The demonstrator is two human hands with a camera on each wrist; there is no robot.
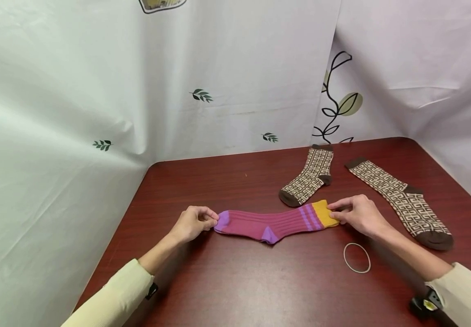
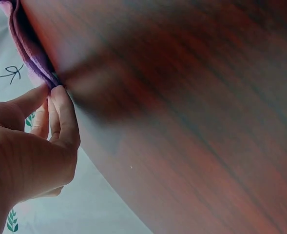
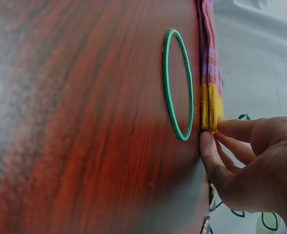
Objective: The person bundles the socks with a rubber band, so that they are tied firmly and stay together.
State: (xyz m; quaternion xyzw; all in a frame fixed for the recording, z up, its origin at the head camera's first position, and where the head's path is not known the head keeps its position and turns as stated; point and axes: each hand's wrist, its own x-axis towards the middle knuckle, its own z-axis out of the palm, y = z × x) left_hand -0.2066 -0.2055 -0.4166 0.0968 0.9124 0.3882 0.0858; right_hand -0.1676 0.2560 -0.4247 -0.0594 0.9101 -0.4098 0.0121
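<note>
Across the table (image 1: 292, 290): pink sock (image 1: 252, 222) pinched at both ends

Sock lies flat, roughly crosswise, mid-table. L hand (image 1: 189, 225) pinches its purple toe (image 1: 222, 221) btwn thumb & fingertips; R hand (image 1: 362, 214) pinches the yellow cuff (image 1: 322, 214) likewise. Opp. ends held, prob. so it lies straight & smooth; fingertip holds leave the middle uncovered. R wrist view shows two layers at the cuff's edge; can't tell if that's a stacked pair or one sock's own sides. Band (image 3: 165, 73) lies loose on the near side, close to R hand but untouched, maybe there for easy reach. L brown sock (image 1: 311, 175) lies behind, its toe end just beside the pink one; R brown sock (image 1: 403, 197) lies past the R forearm (image 1: 413, 252). Both flat & apart, prob. to leave working room.
</note>
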